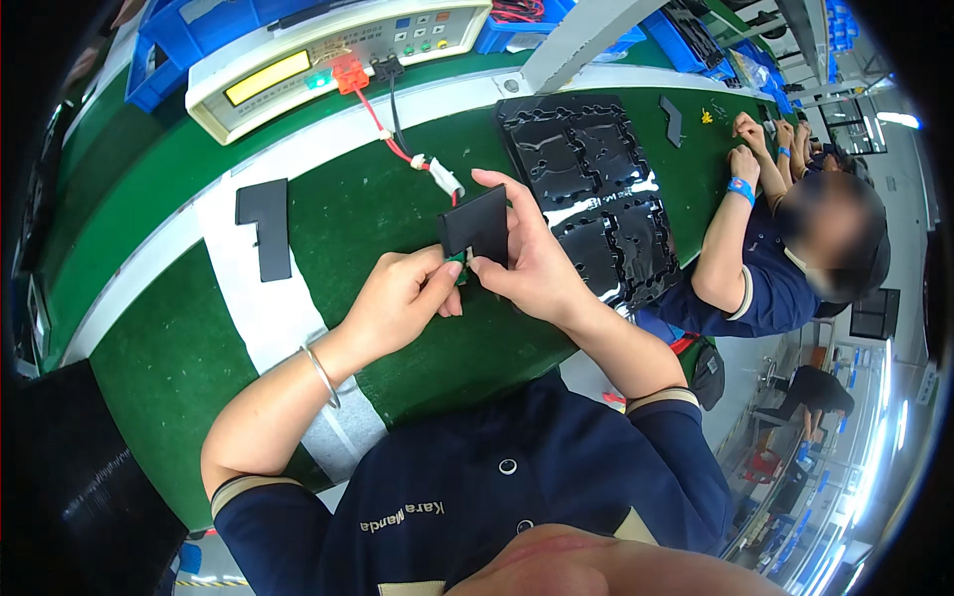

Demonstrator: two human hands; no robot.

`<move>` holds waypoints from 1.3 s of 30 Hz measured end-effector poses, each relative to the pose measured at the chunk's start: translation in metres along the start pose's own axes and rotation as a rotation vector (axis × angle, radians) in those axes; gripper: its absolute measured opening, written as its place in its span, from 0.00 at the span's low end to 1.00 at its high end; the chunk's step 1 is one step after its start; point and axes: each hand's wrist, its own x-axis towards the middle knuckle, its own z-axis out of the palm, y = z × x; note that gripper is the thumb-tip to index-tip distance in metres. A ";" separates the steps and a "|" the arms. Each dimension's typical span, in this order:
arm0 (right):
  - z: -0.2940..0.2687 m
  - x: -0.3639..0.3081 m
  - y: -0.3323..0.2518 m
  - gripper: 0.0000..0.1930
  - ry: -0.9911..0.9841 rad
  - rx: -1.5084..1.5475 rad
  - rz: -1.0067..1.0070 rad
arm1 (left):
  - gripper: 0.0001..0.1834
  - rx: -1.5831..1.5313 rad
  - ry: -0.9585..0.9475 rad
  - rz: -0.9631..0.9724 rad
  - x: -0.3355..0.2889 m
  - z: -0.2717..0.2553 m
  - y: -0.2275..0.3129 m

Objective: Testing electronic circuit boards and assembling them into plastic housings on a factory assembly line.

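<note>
Above the green bench, my right hand (534,256) grips a flat black rectangular pack (479,221), its fingers behind it and its thumb at the lower edge. At that same edge my left hand (412,288) pinches a small green piece (457,265), which looks like a circuit board or connector. A short pale bit shows between the two thumbs. Just behind the pack, a white connector (446,179) ends the red and black leads (388,139). Whether the leads touch the pack cannot be made out.
A cream tester (328,74) with a yellow display stands at the back. An L-shaped black pack (266,233) lies on a white strip (224,268) to the left. A black moulded tray (596,189) sits to the right, near a co-worker (765,238). Blue bins (189,40) stand behind.
</note>
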 end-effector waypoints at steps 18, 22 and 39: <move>-0.116 0.043 0.022 0.34 0.351 -0.848 -0.015 | 0.13 0.024 0.020 0.017 -0.002 -0.001 -0.002; -0.122 0.044 0.024 0.28 0.279 -0.699 -0.041 | 0.13 0.032 0.014 0.005 -0.003 0.000 -0.002; -0.014 -0.042 -0.008 0.36 0.010 -1.002 -0.128 | 0.13 -0.026 0.034 -0.018 -0.005 0.000 0.001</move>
